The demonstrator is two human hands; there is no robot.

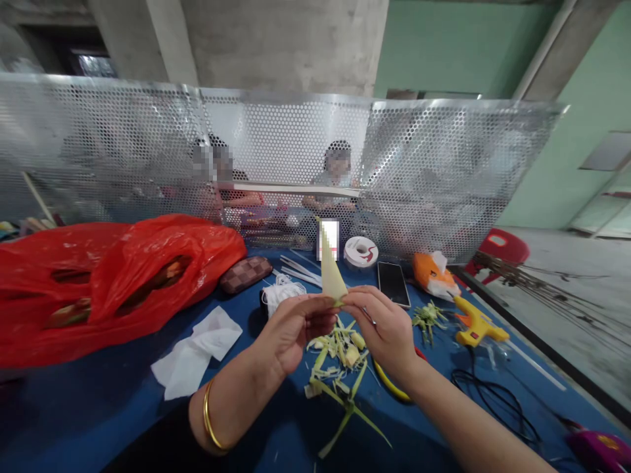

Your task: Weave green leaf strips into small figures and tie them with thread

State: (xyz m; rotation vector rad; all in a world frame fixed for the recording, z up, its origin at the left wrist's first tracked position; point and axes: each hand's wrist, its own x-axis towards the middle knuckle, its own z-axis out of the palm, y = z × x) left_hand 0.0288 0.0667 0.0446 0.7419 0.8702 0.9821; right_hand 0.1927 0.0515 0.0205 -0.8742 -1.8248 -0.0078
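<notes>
From where I stand, both hands are busy with one pale leaf (334,279). The left hand (298,335) pinches its lower end between thumb and fingers, and the right hand (387,328) grips the same end from the other side, the fingertips of the two nearly meeting. The leaf points upward in a narrow tip, held above the blue table (276,433) and in front of the person.

Below the hands lie leaf scraps (351,356), some curled, some in long green strips. Off to the left sit a big red bag (113,249), a crumpled white tissue (197,355), a checked pouch (246,274) and some white string (283,292). Beyond the right hand I see a white roll (355,255), a phone (393,284), an orange tissue pack (432,274) and a yellow glue gun (476,322).
</notes>
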